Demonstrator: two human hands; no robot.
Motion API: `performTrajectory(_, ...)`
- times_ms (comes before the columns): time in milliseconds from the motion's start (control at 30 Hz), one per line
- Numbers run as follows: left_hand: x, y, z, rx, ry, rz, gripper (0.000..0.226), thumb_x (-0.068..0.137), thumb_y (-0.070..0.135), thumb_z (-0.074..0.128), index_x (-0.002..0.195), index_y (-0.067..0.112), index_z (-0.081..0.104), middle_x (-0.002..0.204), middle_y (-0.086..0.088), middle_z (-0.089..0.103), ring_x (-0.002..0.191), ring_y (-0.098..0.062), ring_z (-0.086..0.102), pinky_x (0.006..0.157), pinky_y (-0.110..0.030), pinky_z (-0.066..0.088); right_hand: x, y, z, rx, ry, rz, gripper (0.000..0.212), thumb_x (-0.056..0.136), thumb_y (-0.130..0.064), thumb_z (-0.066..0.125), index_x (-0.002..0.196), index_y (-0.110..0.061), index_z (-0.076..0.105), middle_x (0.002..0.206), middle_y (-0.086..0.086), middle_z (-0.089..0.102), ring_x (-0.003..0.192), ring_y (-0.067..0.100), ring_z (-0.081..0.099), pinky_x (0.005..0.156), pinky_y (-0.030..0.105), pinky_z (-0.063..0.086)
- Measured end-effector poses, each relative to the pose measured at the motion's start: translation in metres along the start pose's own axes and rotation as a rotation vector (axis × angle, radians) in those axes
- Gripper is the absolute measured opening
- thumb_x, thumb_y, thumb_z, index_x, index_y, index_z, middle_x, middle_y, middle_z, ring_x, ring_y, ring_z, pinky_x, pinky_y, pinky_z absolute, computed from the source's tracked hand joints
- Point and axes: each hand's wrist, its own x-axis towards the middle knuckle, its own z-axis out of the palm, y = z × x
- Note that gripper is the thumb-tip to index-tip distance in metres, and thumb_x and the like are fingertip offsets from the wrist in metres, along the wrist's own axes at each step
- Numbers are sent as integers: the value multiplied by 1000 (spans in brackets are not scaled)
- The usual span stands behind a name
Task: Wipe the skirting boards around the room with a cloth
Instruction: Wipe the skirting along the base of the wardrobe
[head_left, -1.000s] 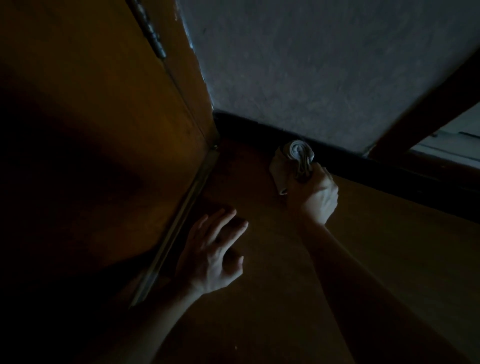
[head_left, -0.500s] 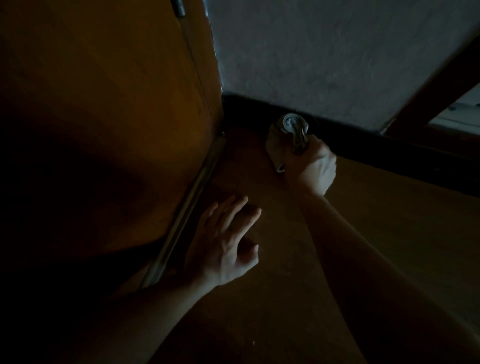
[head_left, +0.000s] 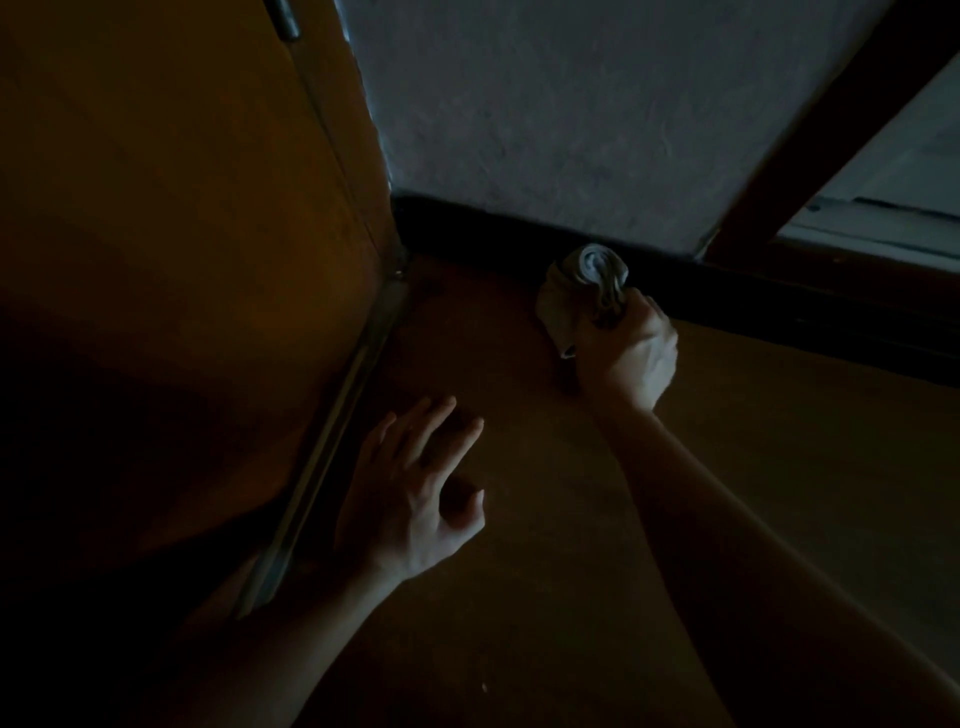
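The room is very dim. A dark skirting board runs along the foot of a grey wall, from the corner at the left toward the right. My right hand grips a bunched pale cloth, and the cloth's top end lies against the skirting board. My left hand rests flat on the brown floor with its fingers spread, close to the bottom edge of a wooden door.
A brown wooden door fills the left side, with a metal strip along its bottom edge and a hinge at the top. A dark wooden frame post slants at the right. Brown floor spreads to the right.
My right hand has slid the cloth to the right along the skirting board, away from the corner. My left hand has stayed on the floor by the door.
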Motion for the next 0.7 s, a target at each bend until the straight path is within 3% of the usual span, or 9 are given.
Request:
performTrajectory(300,-1,2,-5,-6,-12,-3,72,85,63,50,150,34,43,160,-3,33,148,-25,28,118,-53,27,-2,0,-9,46,46,35,48,75,-57,43,92,-16,64,94,-1,66,90,22,62,74,38,51)
performTrajectory(433,-1,2,-5,-9,-14,-2,71,85,63,49,149,33,44,160,-3,34,148,-25,28,118,-53,27,3,-1,-9,12,-23,2,48,76,-57,40,92,-18,63,93,-4,64,90,22,62,74,39,52)
performTrajectory(567,-1,1,-5,-4,-32,-3,71,86,65,48,150,34,43,161,-2,32,149,-24,26,119,-51,24,0,8,-15,19,62,60,52,72,-59,39,90,-17,64,92,0,66,89,23,62,73,39,50)
performTrajectory(700,-2,2,-6,-11,-46,-9,72,86,64,48,151,35,41,162,-2,31,149,-23,25,119,-51,24,-1,-17,0,32,-47,-22,48,75,-54,42,91,-15,64,94,1,65,89,24,60,72,39,50)
